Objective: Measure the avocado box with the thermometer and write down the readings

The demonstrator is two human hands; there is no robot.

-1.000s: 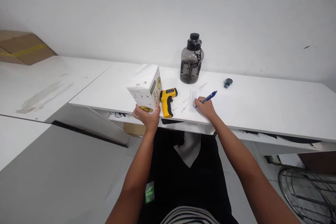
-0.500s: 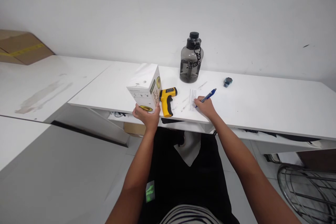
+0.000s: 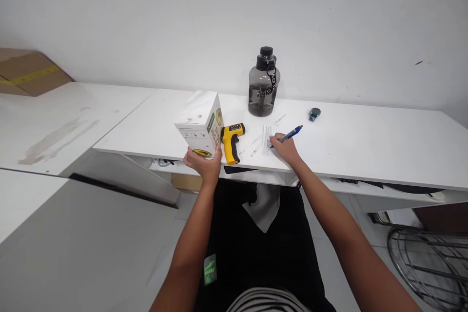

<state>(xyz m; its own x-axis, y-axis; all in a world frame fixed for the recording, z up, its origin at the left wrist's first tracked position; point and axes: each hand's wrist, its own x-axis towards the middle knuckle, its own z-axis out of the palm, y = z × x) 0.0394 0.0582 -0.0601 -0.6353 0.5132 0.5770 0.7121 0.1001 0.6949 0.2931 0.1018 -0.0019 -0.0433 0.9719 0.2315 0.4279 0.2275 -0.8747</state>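
My left hand (image 3: 205,165) grips the lower near corner of a white cardboard box (image 3: 197,129) with avocado pictures, which is tilted at the table's front edge. Close to the box's right side lies a yellow and black infrared thermometer gun (image 3: 231,143). My right hand (image 3: 286,149) is closed around a blue pen (image 3: 291,134), its tip down by a patch of small handwriting (image 3: 267,140) on a white surface. Whether that surface is paper or the tabletop itself I cannot tell. The fingertips of my right hand rest beside the writing.
Against the wall stands a large grey-tinted water bottle (image 3: 262,85) with a black cap. A small dark blue object (image 3: 314,114), perhaps a watch, lies to its right on the white table (image 3: 380,141). A taped brown carton (image 3: 32,70) sits far left; a metal rack (image 3: 431,263) stands lower right.
The camera view has shifted slightly. The pen now leans over more in my right hand, still at the writing. My left hand keeps its hold on the box.
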